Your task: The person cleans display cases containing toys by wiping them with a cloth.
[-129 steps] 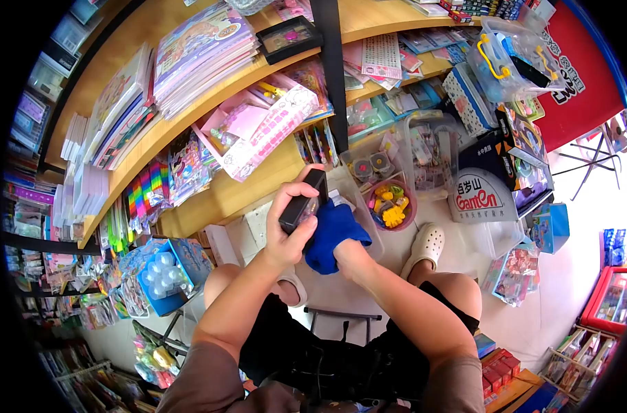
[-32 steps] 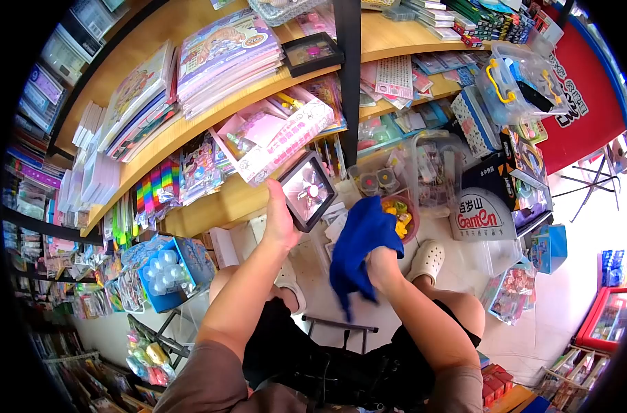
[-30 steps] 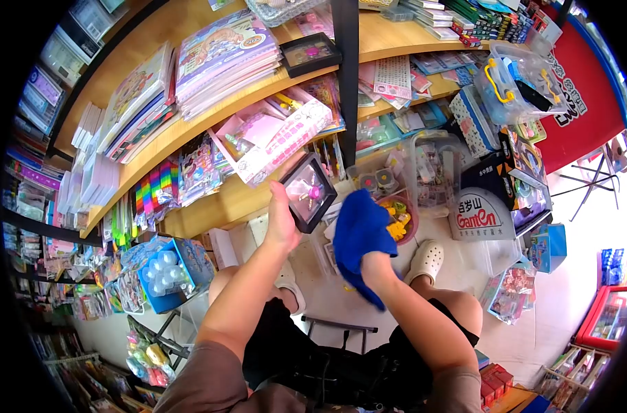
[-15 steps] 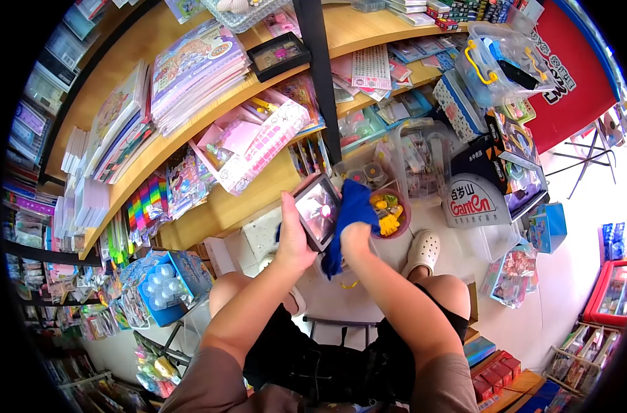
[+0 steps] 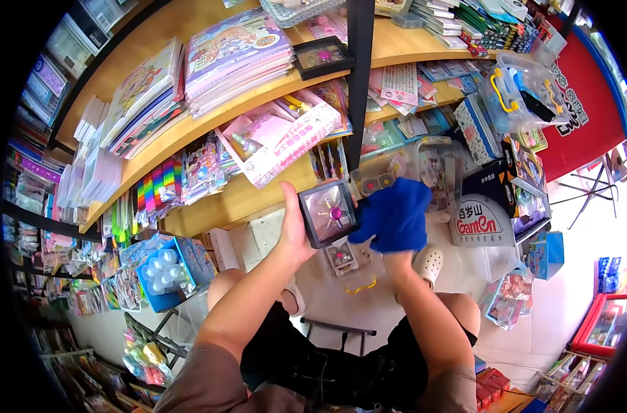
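Observation:
My left hand (image 5: pixel 295 230) grips the left side of a square black display frame (image 5: pixel 315 221). Behind its clear front sits a small metallic piece with a pink centre. A crumpled blue cloth (image 5: pixel 399 217) is in my right hand (image 5: pixel 397 260), just right of the frame; the cloth hides most of the fingers. Below the frame, a clear plastic box (image 5: pixel 358 279) with a yellow handle holds a smaller framed piece. Another black display frame (image 5: pixel 322 58) lies on the shelf above.
The wooden shelf (image 5: pixel 238 103) carries stacked books (image 5: pixel 241 51) and a pink box (image 5: pixel 293 144). Clear bins (image 5: pixel 444 168) and a Ganten carton (image 5: pixel 482 220) stand to the right. A black post (image 5: pixel 359 89) rises ahead. A blue box (image 5: pixel 165 275) is at left.
My right hand has moved the blue cloth rightward, off the frame's edge. The frame now faces me more, showing the piece inside clearly. The camera view has shifted a little.

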Action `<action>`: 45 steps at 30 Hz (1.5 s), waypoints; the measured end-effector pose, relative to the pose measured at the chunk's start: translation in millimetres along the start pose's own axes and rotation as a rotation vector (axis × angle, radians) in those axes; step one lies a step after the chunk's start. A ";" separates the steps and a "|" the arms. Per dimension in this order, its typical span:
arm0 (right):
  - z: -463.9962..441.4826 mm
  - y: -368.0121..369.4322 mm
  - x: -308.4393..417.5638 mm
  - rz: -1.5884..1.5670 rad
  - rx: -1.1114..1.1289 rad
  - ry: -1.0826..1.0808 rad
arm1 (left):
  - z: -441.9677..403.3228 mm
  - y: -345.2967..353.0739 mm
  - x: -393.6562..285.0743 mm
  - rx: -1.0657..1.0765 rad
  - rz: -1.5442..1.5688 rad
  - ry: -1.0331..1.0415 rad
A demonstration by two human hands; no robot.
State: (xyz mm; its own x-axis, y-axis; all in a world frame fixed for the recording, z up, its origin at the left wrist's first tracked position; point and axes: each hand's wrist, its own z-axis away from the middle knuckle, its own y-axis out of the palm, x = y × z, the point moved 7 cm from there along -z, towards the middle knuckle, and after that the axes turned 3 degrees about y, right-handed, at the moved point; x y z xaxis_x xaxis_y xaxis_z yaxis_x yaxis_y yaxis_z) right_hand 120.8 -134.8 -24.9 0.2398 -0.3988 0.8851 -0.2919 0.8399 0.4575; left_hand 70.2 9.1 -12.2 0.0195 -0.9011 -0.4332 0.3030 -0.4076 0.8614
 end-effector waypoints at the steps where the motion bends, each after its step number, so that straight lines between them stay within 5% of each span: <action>1: 8.4 20.1 9.4 0.309 0.140 -0.138 | 0.1 1.0 -0.2 -0.015 0.008 -0.008; 3: 33.9 58.7 26.9 0.884 0.294 -0.557 | 0.3 1.2 2.9 -0.101 -0.026 -0.004; 5: 49.5 74.2 -5.0 1.058 0.281 -0.626 | -14.7 -18.6 23.0 0.097 -0.016 0.032; 6: 51.3 87.2 17.2 1.173 0.216 -0.611 | -21.9 -35.7 37.5 0.196 -0.008 0.050; 8: 42.4 81.0 14.5 1.146 0.182 -0.551 | -22.0 -70.6 61.6 0.041 -0.115 0.115; 14: 22.7 46.2 -1.3 1.019 -0.167 -0.424 | -26.6 -69.6 101.8 0.133 -0.249 -0.033; 16: 12.1 33.3 -6.0 1.088 -0.254 -0.482 | 20.0 -14.7 84.5 -0.278 -0.422 -0.244; 18: -4.6 8.8 -24.3 0.920 -0.224 -0.348 | 27.8 -10.0 95.6 -0.378 -0.434 -0.307; 23: -36.2 21.0 -0.7 1.177 0.152 -0.270 | 24.2 -4.0 92.6 -0.183 -0.337 -0.393; 29: -41.9 7.1 -12.1 1.354 0.192 -0.196 | 21.4 -4.4 71.8 -0.093 -0.373 -0.334; 32: -21.9 -20.6 -24.8 1.202 -0.126 -0.451 | 11.1 5.0 48.1 0.019 -0.348 -0.186; 33: -19.2 -39.2 -59.2 0.947 -0.001 0.161 | 8.6 13.9 36.7 0.082 -0.240 -0.155; 34: 2.5 -29.7 -44.8 1.119 -0.053 -0.130 | 6.8 22.5 23.6 0.147 -0.135 -0.119; 36: 0.3 -25.4 -70.9 1.198 0.122 0.077 | 5.4 29.3 3.9 0.158 -0.057 -0.074; 40: -22.1 -22.8 -63.7 0.977 0.372 -0.015 | 3.3 26.4 -7.0 0.176 -0.008 -0.074; 43: -19.1 -24.1 -31.9 0.389 0.089 0.264 | -1.4 19.1 -7.1 0.126 0.020 -0.102; 45: -21.3 -10.5 -0.8 0.495 0.027 0.002 | -2.3 14.0 -6.4 0.068 0.042 -0.123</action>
State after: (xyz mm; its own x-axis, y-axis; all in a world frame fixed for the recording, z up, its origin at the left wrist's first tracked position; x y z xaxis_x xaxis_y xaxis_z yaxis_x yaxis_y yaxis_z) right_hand 143.4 -135.5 -32.3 0.0686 0.0464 0.9966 -0.3948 0.9186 -0.0155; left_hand 76.5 9.5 2.1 -0.0871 -0.9273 -0.3641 0.2386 -0.3743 0.8961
